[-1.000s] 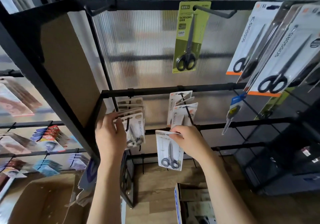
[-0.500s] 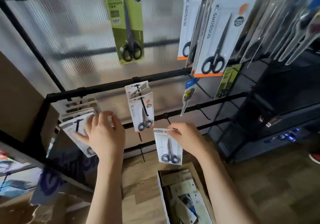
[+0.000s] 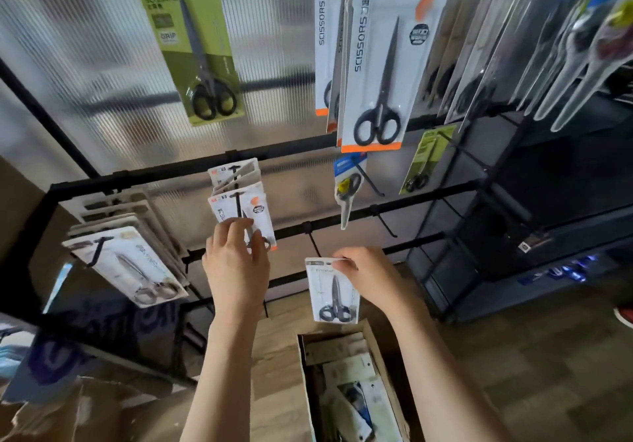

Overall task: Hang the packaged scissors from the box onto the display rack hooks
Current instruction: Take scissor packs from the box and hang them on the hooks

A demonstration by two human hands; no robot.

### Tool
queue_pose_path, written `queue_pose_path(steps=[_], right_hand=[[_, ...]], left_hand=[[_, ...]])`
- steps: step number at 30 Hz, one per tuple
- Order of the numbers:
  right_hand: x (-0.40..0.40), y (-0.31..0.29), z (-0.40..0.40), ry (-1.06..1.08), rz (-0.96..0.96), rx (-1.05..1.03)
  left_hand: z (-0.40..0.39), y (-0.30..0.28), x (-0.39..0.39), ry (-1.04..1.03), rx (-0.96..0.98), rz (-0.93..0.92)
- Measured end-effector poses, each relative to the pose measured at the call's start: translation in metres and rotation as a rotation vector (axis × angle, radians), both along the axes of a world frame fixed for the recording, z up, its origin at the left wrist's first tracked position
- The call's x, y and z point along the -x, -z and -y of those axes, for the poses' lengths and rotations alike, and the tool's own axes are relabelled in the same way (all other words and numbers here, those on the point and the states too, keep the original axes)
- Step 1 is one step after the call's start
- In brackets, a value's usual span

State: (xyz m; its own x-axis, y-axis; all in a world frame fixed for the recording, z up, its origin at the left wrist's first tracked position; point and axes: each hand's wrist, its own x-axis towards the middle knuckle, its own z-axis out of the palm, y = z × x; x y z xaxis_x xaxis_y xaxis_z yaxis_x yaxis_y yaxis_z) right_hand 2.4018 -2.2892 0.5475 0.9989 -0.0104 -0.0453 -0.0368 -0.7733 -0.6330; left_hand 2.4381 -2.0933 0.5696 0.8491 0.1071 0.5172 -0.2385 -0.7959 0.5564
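The right hand (image 3: 368, 279) pinches the top edge of a small white scissors pack (image 3: 331, 291) between its thumb and fingers. The pack hangs down from that grip, just above the open cardboard box (image 3: 378, 349) on the wooden floor. It is in front of the black display rack (image 3: 359, 214) and not on any hook yet. More packs lie inside the box.

The left hand (image 3: 236, 267) reaches up to a bunch of small white scissors packs (image 3: 241, 207) hanging on a hook in the middle of the rack. Its fingers are bent and touch the front pack; I cannot tell if they truly hold it.

To the left, another bunch of packs (image 3: 130, 263) hangs on its own hook. Higher up hang a green scissors pack (image 3: 191, 41) and big white scissors packs (image 3: 383, 61).
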Motion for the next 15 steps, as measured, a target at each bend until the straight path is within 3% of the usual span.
queue_pose_path(steps=[6,15], right_hand=[[-0.020,0.030,0.017,-0.101,-0.077,0.123],[-0.071,0.086,0.020,-0.197,-0.107,0.133]], left_hand=[[0.004,0.012,-0.004,-0.057,0.055,-0.018],[0.000,0.024,-0.012,-0.076,-0.013,0.135]])
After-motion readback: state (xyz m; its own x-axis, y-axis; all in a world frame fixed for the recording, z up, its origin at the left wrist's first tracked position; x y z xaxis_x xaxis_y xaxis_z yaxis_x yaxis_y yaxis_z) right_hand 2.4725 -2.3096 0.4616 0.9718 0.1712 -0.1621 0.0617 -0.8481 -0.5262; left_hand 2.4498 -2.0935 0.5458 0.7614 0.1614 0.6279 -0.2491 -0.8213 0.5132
